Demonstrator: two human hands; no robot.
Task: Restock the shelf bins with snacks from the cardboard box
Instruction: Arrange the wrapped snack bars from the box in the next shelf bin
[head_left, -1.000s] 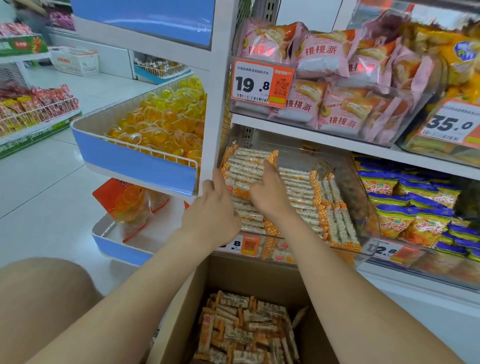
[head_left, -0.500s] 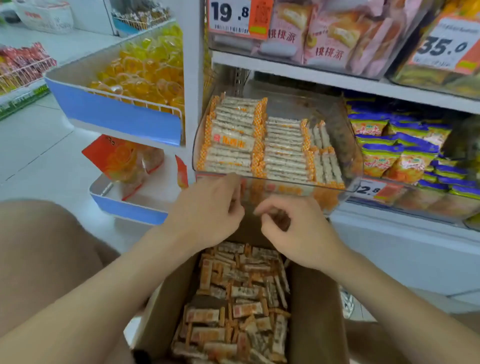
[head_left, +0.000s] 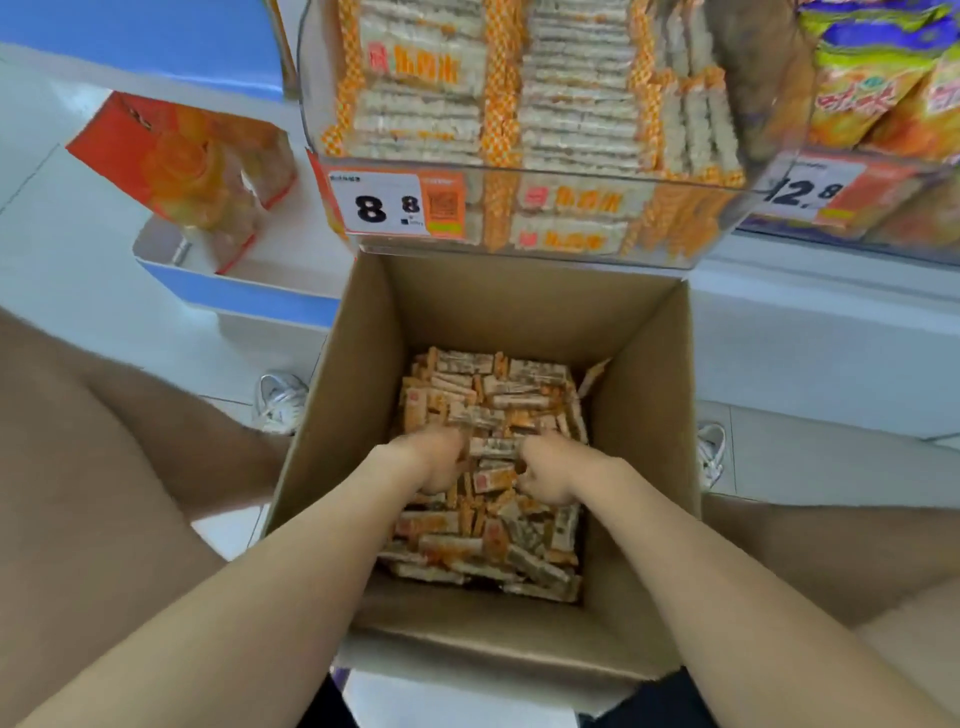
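You're looking straight down into the cardboard box (head_left: 644, 415) on the floor between your knees, and both hands are in it. Your left hand (head_left: 431, 462) and right hand (head_left: 550, 473) sit side by side on the loose snack bars (head_left: 467, 545), fingers bent down into the pile. The fingertips are buried, so I can't tell whether either hand has closed on a bar. One bar (head_left: 493, 447) lies across the gap between your knuckles. Just above the box's far wall is the clear shelf bin (head_left: 571, 169), with neat rows of stacked bars (head_left: 576, 104) and an 8.8 price tag (head_left: 395, 205) on its front. To its right are yellow-and-blue bags (head_left: 872, 78). To the left, a red-orange pack (head_left: 182, 161) stands in a blue-fronted tray (head_left: 234, 291).
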